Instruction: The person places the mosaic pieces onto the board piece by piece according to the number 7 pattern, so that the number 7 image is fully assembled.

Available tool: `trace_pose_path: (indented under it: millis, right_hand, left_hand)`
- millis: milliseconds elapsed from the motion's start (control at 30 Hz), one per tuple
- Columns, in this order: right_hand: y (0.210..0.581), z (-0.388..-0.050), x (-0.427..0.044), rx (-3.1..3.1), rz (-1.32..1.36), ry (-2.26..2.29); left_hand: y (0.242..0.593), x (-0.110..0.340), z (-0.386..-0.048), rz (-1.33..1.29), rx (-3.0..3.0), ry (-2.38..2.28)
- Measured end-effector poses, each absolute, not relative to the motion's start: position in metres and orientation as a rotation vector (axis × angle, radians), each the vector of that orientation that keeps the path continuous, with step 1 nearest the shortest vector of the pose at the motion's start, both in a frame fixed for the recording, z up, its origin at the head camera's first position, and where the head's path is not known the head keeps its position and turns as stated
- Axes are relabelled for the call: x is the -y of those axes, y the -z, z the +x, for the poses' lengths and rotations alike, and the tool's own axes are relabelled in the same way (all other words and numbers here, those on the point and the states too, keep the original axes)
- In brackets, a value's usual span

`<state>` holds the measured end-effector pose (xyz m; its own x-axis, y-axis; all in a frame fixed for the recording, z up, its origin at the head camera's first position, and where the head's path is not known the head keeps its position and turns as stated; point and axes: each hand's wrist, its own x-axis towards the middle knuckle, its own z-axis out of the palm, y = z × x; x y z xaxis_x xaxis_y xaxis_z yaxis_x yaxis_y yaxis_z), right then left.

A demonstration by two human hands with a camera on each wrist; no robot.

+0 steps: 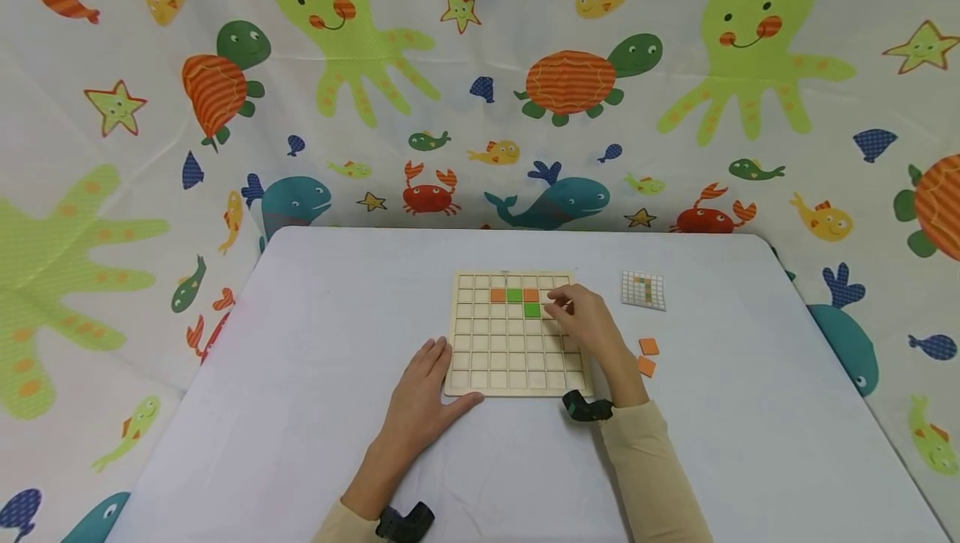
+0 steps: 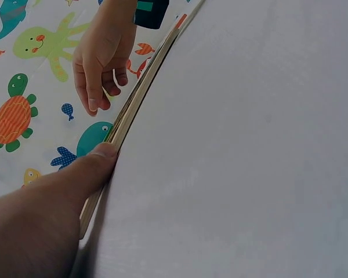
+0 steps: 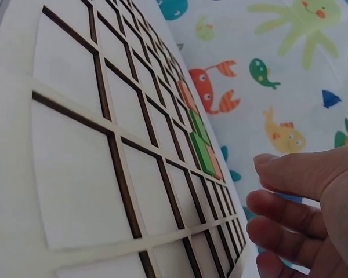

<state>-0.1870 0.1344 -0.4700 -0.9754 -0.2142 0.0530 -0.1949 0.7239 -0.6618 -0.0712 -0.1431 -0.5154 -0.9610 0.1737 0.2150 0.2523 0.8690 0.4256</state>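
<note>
High head view facing forward-down, close wrist views, board (image 1: 517, 343) shared

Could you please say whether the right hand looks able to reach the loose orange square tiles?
Probably yes: the right hand appears empty, and the loose orange square tiles lie close to its right with nothing on them.

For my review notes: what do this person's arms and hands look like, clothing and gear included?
The left hand and right hand are bare, without gloves. Plain beige sleeves, left and right, cover the forearms. Each wrist area has a chunky black device, left and right; the right one shows a teal patch.
</note>
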Motion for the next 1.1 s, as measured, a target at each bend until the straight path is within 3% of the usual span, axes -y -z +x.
trace_pose_path:
  millis: [1100]
  right_hand:
    - [0.463, -0.174, -0.164, -2.95, -0.302, 1.01]
  left_hand:
    - [0.517, 0.143, -0.071, -0.324, 2.886, 0.686]
